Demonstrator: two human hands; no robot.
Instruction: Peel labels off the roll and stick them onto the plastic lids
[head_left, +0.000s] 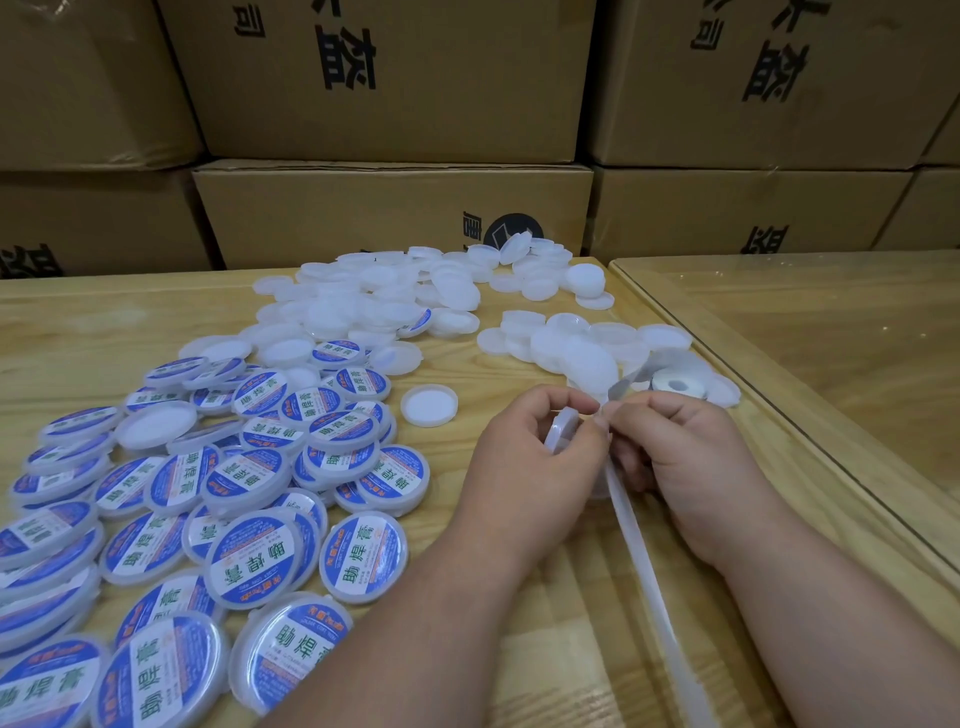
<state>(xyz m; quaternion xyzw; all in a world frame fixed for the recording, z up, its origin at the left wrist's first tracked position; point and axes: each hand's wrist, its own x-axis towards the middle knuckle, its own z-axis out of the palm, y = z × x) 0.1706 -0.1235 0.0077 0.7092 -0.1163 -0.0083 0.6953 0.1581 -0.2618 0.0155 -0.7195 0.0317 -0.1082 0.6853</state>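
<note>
A: Left hand (524, 447) curled round a lid (563, 426), held on edge, thumb and fingers on the rim. Right hand (670, 447) pinching at the liner (631, 525) right where it meets the lid.

B: Label itself?

A: Cannot tell; hidden between the fingertips, if there at all. Liner trailing down toward the body, translucent, limp. Roll (678, 385) lying flat beyond the right hand, among bare lids (571, 348).

B: Handling?

A: Lid judged light, thin, slightly springy; likely to flex if squeezed across the face, so better held by the rim, as now. Label probably flimsy and tacky, prone to curling or sticking to skin; best taken by one corner only. Liner slick, no stiffness, apt to slide.

B: Rest of the stock?

A: Labelled lids (260, 558) heaped at left on the table (78, 332), blue and white faces up. Unlabelled pile farther back. One lid (429, 405) alone, just left of the hands.
</note>
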